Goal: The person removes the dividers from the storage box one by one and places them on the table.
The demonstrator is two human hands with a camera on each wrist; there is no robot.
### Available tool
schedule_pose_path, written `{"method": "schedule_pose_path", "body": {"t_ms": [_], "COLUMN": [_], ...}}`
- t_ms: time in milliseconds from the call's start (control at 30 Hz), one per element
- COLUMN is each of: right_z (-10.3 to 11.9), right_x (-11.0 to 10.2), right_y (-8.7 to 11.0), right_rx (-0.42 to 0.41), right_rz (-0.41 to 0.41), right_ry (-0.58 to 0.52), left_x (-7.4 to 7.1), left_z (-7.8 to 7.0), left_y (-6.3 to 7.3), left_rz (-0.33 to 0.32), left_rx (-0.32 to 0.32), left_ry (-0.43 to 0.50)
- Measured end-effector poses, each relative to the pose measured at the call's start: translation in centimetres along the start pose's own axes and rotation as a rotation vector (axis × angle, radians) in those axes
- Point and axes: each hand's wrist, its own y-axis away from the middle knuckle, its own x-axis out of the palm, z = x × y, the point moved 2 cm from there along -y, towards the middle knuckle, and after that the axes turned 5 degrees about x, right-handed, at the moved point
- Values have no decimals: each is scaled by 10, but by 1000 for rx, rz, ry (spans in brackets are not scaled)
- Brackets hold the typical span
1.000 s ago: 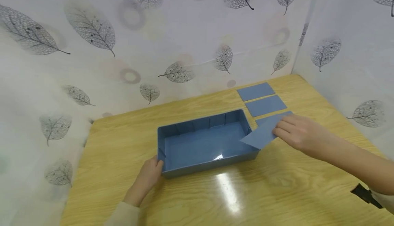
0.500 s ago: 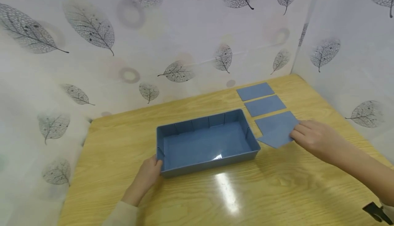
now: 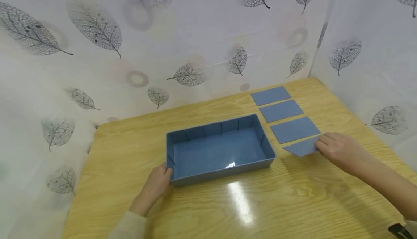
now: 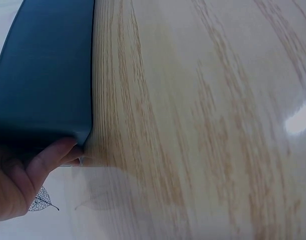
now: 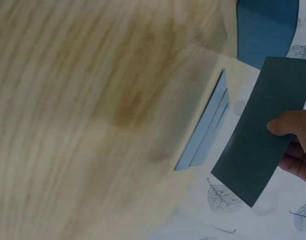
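Note:
A shallow rectangular blue plastic box (image 3: 221,173) stands open-topped on the wooden table, its inside bare apart from slotted walls. My left hand (image 3: 155,183) grips its near left corner, thumb over the rim; the left wrist view shows the fingers (image 4: 52,155) at the box's end wall. Between thumb and fingers, my right hand (image 3: 337,150) pinches a thin flat blue panel (image 5: 263,125) by one end. That panel is tilted above the table, to the right of the box. Just beyond it, three similar blue panels (image 3: 294,129) lie flat in a row.
The wooden table (image 3: 130,148) meets a leaf-printed cloth (image 3: 202,32) at its back and sides. A bright light reflection (image 3: 241,202) shows on the tabletop in front of the box. A black strap piece (image 3: 399,230) is at the right sleeve.
My right hand has moved the held panel right and toward me, away from over the box's right end, uncovering the nearest lying panel. My left hand and the box have stayed put.

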Motion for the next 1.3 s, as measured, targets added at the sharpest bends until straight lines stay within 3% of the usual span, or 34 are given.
{"method": "schedule_pose_path", "body": {"t_ms": [367,1000,1167,1300], "right_z": [-3,-1,1,4], "right_x": [17,38,41,38], "right_y": [28,50,55,56], "right_rx": [78,86,115,154], "right_rz": [101,68,133,244], "right_ry": [30,33,29,12], "left_x": [2,2,2,3], "left_z": [0,-2,-1,0], "left_y": [0,-1,0,-1], "left_rz": [7,-1,-3,-4], "left_rx": [3,-21,-26,-29], "left_ry": [16,-4,-6,-8]}}
